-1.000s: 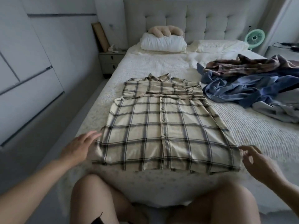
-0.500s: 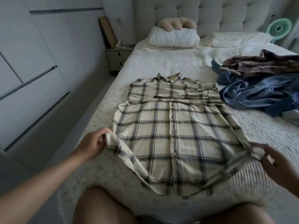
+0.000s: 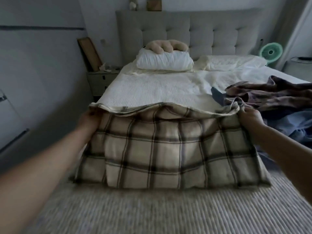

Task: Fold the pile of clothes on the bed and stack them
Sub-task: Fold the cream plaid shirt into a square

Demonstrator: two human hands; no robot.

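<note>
A cream plaid shirt (image 3: 168,149) lies across the bed (image 3: 160,88) with its near half lifted and carried over toward the headboard. My left hand (image 3: 90,119) grips the hem's left corner, and my right hand (image 3: 249,115) pinches the right corner. The raised hem sags in a curve between them and hides the collar end. A pile of unfolded clothes (image 3: 273,98), brown plaid over blue, sits at the right of the bed beside my right hand.
Two white pillows (image 3: 164,62) and a beige cushion (image 3: 166,46) lie under the tufted headboard. A nightstand (image 3: 99,81) stands left of the bed, and a green fan (image 3: 271,52) stands at the back right. A grey wall runs along the left.
Both hands took the hem corners and swung the shirt's lower half up and away toward the collar. The view moved closer and lower over the bed.
</note>
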